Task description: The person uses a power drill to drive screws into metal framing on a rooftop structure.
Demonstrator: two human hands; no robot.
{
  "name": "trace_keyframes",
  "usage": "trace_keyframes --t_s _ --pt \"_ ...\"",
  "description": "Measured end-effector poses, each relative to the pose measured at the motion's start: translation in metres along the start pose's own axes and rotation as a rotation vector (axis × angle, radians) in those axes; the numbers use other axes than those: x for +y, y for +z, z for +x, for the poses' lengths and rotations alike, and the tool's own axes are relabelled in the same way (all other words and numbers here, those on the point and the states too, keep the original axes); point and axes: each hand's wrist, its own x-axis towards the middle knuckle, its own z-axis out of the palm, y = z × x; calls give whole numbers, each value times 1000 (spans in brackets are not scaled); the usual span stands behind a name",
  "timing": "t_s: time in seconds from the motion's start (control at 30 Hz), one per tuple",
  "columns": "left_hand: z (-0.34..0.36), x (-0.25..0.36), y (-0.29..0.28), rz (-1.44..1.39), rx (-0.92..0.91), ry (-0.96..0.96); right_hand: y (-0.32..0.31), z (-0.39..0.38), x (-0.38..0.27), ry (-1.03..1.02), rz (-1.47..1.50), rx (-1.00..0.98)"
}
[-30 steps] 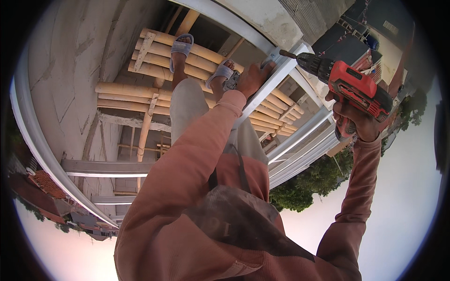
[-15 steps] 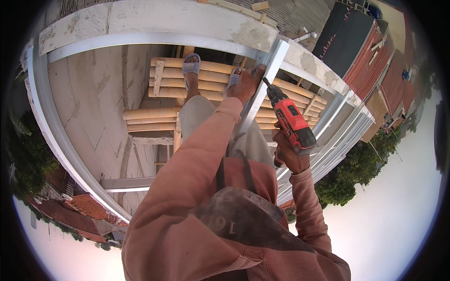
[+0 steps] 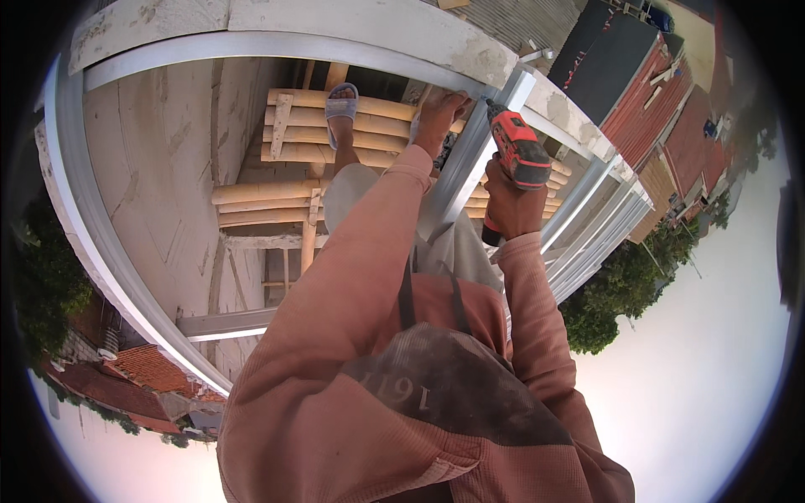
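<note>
The person's right hand (image 3: 513, 201) is wrapped firmly around the handle of a red and black cordless drill (image 3: 516, 134), which sits up beside the top end of a pale metal beam (image 3: 470, 163). The drill's nose points up and away, close against that beam; from where I stand I can't tell whether its tip touches the metal. On the beam's other side is the left hand (image 3: 440, 117), fingers bent and near the same end; I cannot make out whether they close on anything. The beam slants down from the concrete ledge (image 3: 369, 27) toward the person's lap, between the two arms. Below, one foot in a grey-blue sandal (image 3: 342, 107) stands on a platform of bamboo poles (image 3: 381, 126), while the other foot is mostly hidden behind the left hand. The person wears a salmon long-sleeved top (image 3: 327, 251) and pale trousers (image 3: 453, 251). A grey wall (image 3: 159, 168) drops away on the left, inside a long metal rail (image 3: 92, 218); over on the right there are more metal beams, green trees (image 3: 620, 285) and a red roof (image 3: 625, 109).
</note>
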Motion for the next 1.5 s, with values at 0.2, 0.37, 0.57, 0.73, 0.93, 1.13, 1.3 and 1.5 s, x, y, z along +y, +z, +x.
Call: trace_keyframes --t_s 0.2,0.37,0.57,0.73,0.93,1.13,1.3,1.5 --pt "25 -30 -4 750 -125 164 -8 28 -38 204 67 -102" --pt "40 -26 -10 706 -251 -10 -8 45 -64 331 138 -139" --pt "22 -38 -10 638 -307 7 -6 45 -65 317 84 -145" --pt "28 -52 -17 523 -265 -49 -7 48 -62 331 231 -180" --pt "28 -13 -3 134 -23 203 0 54 -48 308 -68 -249" --pt "7 40 5 134 344 308 -7 57 -40 3 -666 -397" --pt "3 43 -1 133 393 318 -32 77 -27 -106 -827 -476" --pt "12 9 -20 -191 221 486 -48 113 -29 -185 -863 -632"
